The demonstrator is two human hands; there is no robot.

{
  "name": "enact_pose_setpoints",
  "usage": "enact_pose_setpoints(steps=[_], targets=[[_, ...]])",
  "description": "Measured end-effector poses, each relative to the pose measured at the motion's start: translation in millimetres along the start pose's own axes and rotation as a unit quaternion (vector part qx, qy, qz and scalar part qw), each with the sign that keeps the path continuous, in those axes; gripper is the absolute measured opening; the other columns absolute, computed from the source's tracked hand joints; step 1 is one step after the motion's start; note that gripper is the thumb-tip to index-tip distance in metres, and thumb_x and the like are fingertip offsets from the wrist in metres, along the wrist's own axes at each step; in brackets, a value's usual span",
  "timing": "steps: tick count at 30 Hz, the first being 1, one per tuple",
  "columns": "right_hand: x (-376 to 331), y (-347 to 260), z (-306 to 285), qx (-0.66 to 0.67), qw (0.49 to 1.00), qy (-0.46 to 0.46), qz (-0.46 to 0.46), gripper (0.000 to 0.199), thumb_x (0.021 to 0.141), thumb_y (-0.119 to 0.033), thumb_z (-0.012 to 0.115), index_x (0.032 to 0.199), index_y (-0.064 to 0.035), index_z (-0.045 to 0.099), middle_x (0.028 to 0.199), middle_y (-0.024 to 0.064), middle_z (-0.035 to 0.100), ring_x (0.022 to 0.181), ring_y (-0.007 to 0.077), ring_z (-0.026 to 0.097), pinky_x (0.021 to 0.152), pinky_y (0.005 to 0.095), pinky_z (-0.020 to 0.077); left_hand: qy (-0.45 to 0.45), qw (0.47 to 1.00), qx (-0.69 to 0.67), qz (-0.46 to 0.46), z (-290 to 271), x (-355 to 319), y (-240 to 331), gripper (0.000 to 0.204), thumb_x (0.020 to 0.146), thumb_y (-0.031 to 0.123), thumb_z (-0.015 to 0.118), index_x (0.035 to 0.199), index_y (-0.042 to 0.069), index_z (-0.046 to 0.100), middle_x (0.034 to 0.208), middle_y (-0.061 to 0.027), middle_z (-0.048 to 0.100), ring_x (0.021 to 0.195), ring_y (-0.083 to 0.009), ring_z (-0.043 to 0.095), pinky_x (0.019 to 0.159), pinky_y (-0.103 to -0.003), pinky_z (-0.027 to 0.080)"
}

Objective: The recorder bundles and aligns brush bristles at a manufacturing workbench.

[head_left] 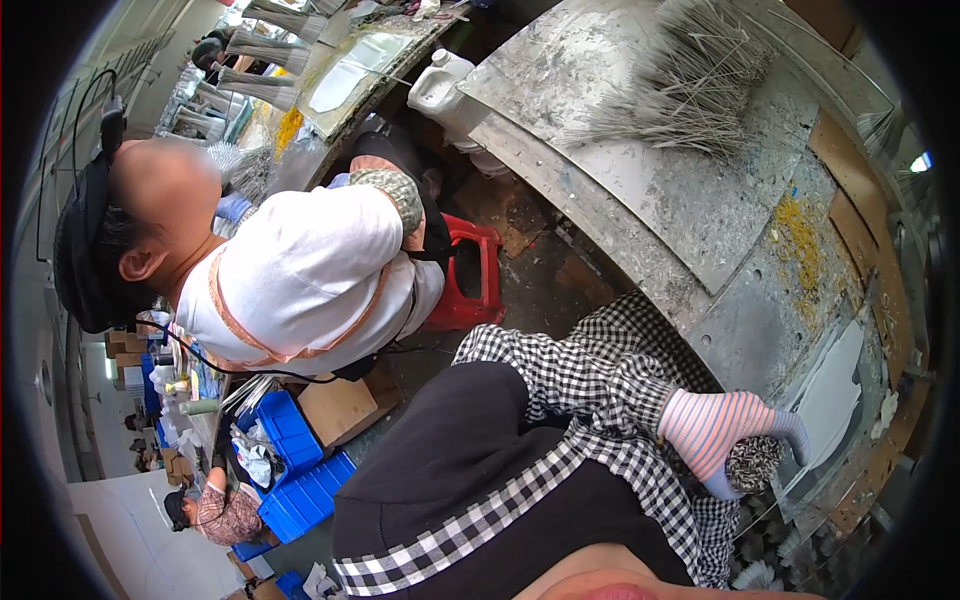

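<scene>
Hidden or unclear: only one of the wearer's hands shows; which one it is cannot be told for certain, though by the checked sleeve (600,390) running from the body toward the lower right it is taken here as the left hand (725,430). The other hand is out of view. Fisheye bend and dark rim cut off the bench's far right.

Left hand: in a pink-and-white striped glove with grey fingertips, fingers curled round a small speckled bundle (752,463), gripping it at the edge of the grey, paint-spattered workbench (640,190).

Surroundings: pile of thin grey sticks (690,85) on the bench top, well apart from the hand; white sheet (835,395) just beside it; co-worker in a white top (310,270) on a red stool (470,275); blue crates (300,470) on the floor.
</scene>
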State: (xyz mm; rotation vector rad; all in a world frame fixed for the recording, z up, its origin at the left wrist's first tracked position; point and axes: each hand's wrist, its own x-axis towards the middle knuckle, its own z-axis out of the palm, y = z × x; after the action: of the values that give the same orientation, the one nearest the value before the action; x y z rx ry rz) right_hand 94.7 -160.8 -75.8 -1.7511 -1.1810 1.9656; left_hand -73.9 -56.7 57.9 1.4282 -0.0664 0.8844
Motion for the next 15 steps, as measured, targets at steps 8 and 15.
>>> enact_pose_setpoints(steps=[8, 15], targets=[[14, 11, -19, -0.038, 0.993, 0.082, -0.078, 0.078, 0.068, -0.026, 0.093, 0.130, -0.0034, 0.053, 0.118, 0.0094, 0.062, 0.108, 0.0210, 0.061, 0.094, 0.0361, 0.0503, 0.058, 0.998, 0.019, 0.005, -15, 27, 17, 0.057, 0.066, 0.019, 0.080, 0.118, 0.005, 0.062, 0.105, -0.0081, 0.068, 0.094, -0.0198, 0.068, 0.085, -0.032, 0.053], [31, 14, -35, -0.069, 0.971, 0.163, -0.158, 0.080, 0.068, -0.026, 0.093, 0.132, -0.0033, 0.051, 0.121, 0.0103, 0.061, 0.109, 0.0214, 0.060, 0.095, 0.0364, 0.0502, 0.082, 0.994, 0.069, 0.027, -33, 43, 46, 0.063, 0.062, 0.021, 0.083, 0.119, 0.007, 0.061, 0.101, -0.0079, 0.068, 0.093, -0.0205, 0.068, 0.083, -0.034, 0.054]])
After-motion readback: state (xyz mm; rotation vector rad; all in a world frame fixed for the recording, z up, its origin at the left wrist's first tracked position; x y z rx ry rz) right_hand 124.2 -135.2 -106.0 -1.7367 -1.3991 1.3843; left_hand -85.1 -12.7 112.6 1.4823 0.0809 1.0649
